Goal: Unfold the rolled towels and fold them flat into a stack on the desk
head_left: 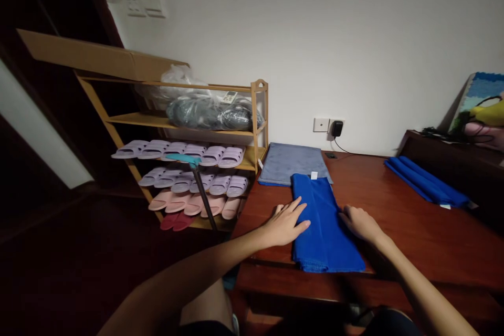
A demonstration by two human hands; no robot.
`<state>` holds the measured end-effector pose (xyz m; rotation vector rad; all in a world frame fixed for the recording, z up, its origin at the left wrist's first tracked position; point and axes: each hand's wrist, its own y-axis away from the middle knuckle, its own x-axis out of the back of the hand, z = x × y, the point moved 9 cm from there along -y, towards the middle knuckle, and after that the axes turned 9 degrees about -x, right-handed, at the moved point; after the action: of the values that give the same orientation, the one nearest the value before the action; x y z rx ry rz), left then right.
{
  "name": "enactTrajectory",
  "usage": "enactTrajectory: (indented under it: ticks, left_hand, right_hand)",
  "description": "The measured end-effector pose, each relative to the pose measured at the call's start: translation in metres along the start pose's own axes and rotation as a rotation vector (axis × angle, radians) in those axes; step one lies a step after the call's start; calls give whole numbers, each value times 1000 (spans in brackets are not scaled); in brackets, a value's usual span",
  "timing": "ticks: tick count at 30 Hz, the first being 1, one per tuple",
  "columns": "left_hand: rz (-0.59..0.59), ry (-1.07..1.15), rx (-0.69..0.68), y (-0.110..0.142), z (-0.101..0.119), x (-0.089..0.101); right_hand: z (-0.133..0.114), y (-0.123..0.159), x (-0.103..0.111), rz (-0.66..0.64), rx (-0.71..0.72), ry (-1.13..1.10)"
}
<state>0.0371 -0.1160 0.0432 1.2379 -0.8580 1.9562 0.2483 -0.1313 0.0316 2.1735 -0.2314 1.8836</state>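
Note:
A blue cloth (pixel 321 226), folded into a long strip with a white tag at its far end, lies on the reddish-brown table (pixel 378 194). My left hand (pixel 285 221) rests on its left side, open, with the fingers spread over the fabric. At the right edge of the same cloth, my right hand (pixel 359 223) is closed, its curled fingers at the border of the fabric. Just beyond the strip lies a flat grey-blue cloth (pixel 293 161) with a blue underside, partly covered by the strip's far end.
Another folded blue cloth (pixel 427 181) lies at the right beside a dark raised ledge (pixel 429 152). A wooden shoe rack (pixel 260 115) with several slippers (pixel 212 156) stands left of the table. A black plug (pixel 337 128) with a cable sits in the wall socket.

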Motion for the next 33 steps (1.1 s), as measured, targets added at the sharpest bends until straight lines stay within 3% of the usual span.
enactTrajectory:
  ticks: [5, 9, 13, 18, 26, 33]
  left_hand:
    - [173, -42, 174, -25, -23, 26]
    - [156, 5, 356, -42, -47, 23]
    - [177, 71, 383, -51, -59, 13]
    - [221, 190, 446, -53, -80, 5]
    - [259, 242, 549, -60, -99, 13]
    - [364, 268, 525, -67, -107, 17]
  right_hand:
    - [-10, -6, 11, 114, -32, -25]
    - [-15, -29, 9, 140, -97, -28]
    - [-24, -42, 4, 162, -115, -15]
    - [-34, -39, 3, 178, -95, -12]
    - [-30, -40, -1, 109, -162, -39]
    - [-34, -49, -4, 132, -197, 27]
